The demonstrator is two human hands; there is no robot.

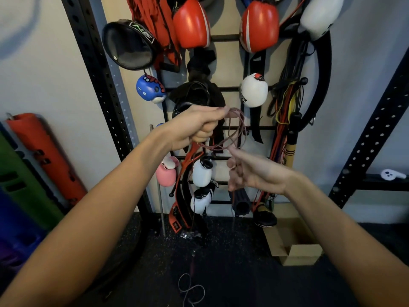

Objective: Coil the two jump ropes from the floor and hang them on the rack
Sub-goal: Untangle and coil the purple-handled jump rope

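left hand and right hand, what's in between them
Head view: loops of the reddish jump rope hang from the left hand, down to the fingertips of the right hand.

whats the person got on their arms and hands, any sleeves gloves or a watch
Nothing worn shows. The left hand and right hand are bare: no gloves, wraps or rings visible. The left forearm and right forearm are uncovered to the frame edge, with no sleeves and no watch or band at either wrist.

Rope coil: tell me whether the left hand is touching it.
Touching. The head view shows the left hand with its fingers curled round the top of the rope coil, the loops hanging beside the fist.
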